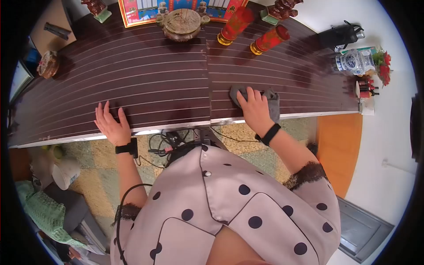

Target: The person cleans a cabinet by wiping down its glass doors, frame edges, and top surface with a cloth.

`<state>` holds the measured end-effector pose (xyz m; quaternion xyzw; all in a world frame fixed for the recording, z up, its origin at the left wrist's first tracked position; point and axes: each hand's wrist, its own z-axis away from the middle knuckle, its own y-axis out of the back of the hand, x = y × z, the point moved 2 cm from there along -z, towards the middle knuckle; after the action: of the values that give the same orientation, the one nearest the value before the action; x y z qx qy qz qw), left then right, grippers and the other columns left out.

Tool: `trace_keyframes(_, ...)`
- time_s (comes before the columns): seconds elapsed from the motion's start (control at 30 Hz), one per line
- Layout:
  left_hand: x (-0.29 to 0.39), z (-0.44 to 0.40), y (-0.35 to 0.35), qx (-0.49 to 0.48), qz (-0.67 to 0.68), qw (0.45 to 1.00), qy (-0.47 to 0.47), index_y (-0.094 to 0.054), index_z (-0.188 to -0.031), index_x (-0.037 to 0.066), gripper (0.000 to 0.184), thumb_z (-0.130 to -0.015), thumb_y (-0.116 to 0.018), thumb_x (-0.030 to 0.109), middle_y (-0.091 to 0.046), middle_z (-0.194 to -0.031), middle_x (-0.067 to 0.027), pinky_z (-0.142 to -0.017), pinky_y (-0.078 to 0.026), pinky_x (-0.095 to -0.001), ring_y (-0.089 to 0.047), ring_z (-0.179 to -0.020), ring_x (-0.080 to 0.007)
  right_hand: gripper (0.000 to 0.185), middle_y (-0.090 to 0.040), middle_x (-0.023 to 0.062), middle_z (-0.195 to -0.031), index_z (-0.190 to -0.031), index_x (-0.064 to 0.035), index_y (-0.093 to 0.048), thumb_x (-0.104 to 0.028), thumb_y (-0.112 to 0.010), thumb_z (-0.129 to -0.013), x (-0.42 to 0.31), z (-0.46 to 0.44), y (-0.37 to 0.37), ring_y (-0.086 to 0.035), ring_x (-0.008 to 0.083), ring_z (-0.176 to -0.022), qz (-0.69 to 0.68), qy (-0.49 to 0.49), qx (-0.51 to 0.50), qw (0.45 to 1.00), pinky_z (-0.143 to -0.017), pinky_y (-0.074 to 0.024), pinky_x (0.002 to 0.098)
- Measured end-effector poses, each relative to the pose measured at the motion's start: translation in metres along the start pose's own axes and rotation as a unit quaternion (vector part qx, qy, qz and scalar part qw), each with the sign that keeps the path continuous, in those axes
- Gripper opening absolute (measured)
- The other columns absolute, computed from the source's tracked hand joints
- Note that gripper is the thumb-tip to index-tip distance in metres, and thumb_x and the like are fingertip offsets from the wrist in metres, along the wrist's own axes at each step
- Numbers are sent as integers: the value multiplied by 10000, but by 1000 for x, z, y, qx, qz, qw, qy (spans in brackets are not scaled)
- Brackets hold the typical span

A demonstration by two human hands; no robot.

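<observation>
My left hand [113,127] lies with fingers stretched out on the near edge of a dark brown table [159,88] with pale stripes, holding nothing. Under my right hand [256,110] a grey cloth [274,105] is bunched on the tabletop, right of the seam. The right fingers curl over the cloth and press it against the surface; part of it is hidden beneath the palm. Both wrists wear black bands.
Along the back stand a stone incense burner [182,27] and two red candle-like cylinders on gold bases [225,39]. A blue-and-white vase [353,62] and a black bottle case [338,36] occupy the right end. Cables [170,143] hang below the front edge.
</observation>
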<state>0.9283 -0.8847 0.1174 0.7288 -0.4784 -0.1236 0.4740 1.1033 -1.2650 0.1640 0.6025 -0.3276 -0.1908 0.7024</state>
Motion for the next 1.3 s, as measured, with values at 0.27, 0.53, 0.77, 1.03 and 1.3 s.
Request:
trace_keyframes(0.27, 1, -3, 0, -12, 5, 1000, 5, -577, -1192, 121, 336, -894, -564, 275, -505, -1320, -92, -1064, -290, -523, -436, -1267, -305, 276, -550, 139, -981, -1081, -66, -580, -141, -519, -823, 24, -131, -16, -571, 273, -861, 64, -5, 61, 996, -685, -474, 377)
trace_keyframes(0.53, -5, -1, -1, -13, 11, 1000, 5, -579, -1194, 141, 324, -896, -562, 269, -494, -1338, -87, -1062, -293, -515, -432, -1266, -301, 217, -547, 163, -932, -984, -39, -570, -112, -559, -780, -6, -67, -1, -597, 301, -820, -33, -8, -35, 999, -648, -519, 394)
trace_keyframes(0.77, -4, -1, -1, -7, 16, 1000, -5, -592, -1161, 156, 306, -871, -573, 251, -511, -1312, -69, -1064, -303, -522, -445, -1253, -282, 204, -548, 157, -916, -965, -42, -571, -125, -560, -780, 3, -75, -3, -608, 303, -819, 7, -4, -15, 1000, -621, -530, 392)
trace_keyframes(1.03, -7, -1, -1, -20, 5, 1000, -1, -587, -1162, 153, 313, -870, -563, 263, -504, -1315, -71, -1071, -293, -515, -452, -1243, -282, 241, -548, 176, -956, -1014, -42, -565, -119, -547, -786, 3, -87, 2, -601, 314, -862, 6, -5, -29, 1000, -654, -533, 394)
trace_keyframes(1.3, -6, 0, -2, -29, 4, 1000, -2, -590, -1155, 156, 308, -864, -566, 252, -511, -1310, -57, -1075, -295, -492, -457, -1241, -265, 238, -544, 148, -916, -1004, -45, -569, -128, -551, -782, -19, -71, 3, -591, 295, -829, -4, 62, 19, 998, -655, -518, 376)
